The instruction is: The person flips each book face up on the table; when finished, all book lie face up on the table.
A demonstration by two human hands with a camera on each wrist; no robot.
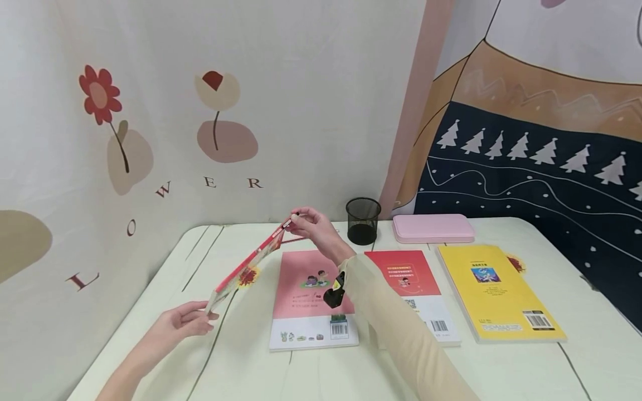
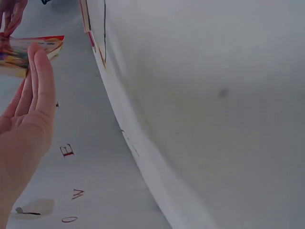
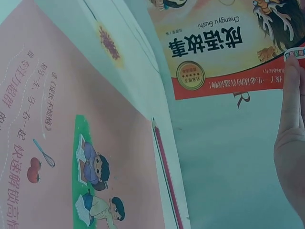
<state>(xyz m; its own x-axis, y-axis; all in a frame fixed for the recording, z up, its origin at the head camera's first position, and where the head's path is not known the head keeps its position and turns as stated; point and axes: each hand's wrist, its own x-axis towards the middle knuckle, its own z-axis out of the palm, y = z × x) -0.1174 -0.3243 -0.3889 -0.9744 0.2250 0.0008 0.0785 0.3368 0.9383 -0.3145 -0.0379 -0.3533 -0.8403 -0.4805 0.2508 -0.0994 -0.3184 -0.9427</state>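
Note:
A thin storybook (image 1: 251,262) with a red edge is held tilted above the left side of the table. My right hand (image 1: 315,227) pinches its upper end. My left hand (image 1: 183,323) holds the lower end, with fingers and thumb at the corner. In the right wrist view the cover (image 3: 219,47) shows Chinese characters, a red band and a painted dragon-like figure. Extended fingers (image 2: 44,76) overlap the book (image 2: 19,52) in the left wrist view. Below and right of it lies a pink-and-white book (image 1: 301,301), under my right forearm.
A red-and-white book (image 1: 416,278), partly behind the right sleeve, and a yellow book (image 1: 496,295) lie to the right. A black mesh pen cup (image 1: 363,223) and a pink pencil case (image 1: 433,228) stand along the back. A red pencil (image 3: 167,176) lies behind the pink book.

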